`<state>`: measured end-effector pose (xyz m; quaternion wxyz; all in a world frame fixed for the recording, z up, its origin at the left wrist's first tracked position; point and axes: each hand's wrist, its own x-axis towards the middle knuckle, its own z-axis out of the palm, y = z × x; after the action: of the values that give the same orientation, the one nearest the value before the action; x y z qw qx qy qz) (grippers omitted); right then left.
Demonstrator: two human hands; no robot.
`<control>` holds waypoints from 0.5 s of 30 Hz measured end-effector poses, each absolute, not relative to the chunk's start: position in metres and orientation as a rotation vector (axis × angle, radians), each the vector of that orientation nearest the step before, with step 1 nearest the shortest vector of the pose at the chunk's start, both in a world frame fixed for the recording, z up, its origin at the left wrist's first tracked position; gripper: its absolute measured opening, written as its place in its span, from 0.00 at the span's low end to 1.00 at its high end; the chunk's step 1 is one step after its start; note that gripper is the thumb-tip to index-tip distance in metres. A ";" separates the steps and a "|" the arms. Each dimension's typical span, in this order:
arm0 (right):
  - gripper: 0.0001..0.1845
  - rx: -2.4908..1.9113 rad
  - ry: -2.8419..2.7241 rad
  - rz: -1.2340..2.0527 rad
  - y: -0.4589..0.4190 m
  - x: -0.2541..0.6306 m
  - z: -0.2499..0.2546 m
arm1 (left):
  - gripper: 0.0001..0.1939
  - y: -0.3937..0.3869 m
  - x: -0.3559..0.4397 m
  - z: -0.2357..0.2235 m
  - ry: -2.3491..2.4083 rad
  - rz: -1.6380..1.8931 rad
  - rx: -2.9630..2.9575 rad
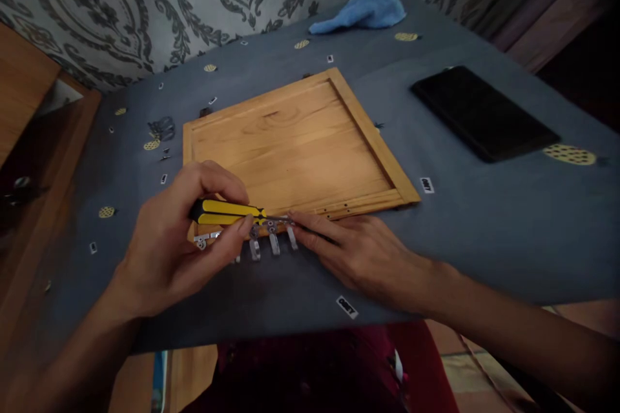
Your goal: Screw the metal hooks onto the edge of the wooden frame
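Observation:
A shallow wooden tray-like panel lies flat on a table covered in dark blue cloth. Along its near edge sits a metal hook rail with several small hooks pointing toward me. My left hand grips a yellow-and-black screwdriver, held sideways with its tip over the rail. My right hand lies flat on the cloth, its fingertips touching the right end of the rail and the screwdriver tip.
A black phone-like slab lies at the right. A blue cloth is bunched at the far edge. Small dark hardware lies left of the panel. A wooden cabinet stands at far left.

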<state>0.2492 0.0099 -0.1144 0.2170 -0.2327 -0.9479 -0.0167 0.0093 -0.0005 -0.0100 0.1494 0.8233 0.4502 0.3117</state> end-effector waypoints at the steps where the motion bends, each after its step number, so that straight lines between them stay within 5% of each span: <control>1: 0.22 -0.650 -2.633 -0.050 0.010 0.249 -0.114 | 0.11 -0.001 0.010 -0.011 1.302 0.909 2.354; 6: 0.23 -0.666 -2.657 -0.059 0.009 0.249 -0.112 | 0.20 -0.001 0.018 -0.014 1.306 0.995 2.455; 15: 0.23 -0.674 -2.651 -0.015 0.010 0.248 -0.111 | 0.18 0.005 0.029 -0.004 1.338 0.950 2.681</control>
<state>0.2481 0.0096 -0.1115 0.2015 -0.2414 -0.9493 -0.0053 0.0286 0.0052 -0.0038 -0.0010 0.8529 0.4256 0.3023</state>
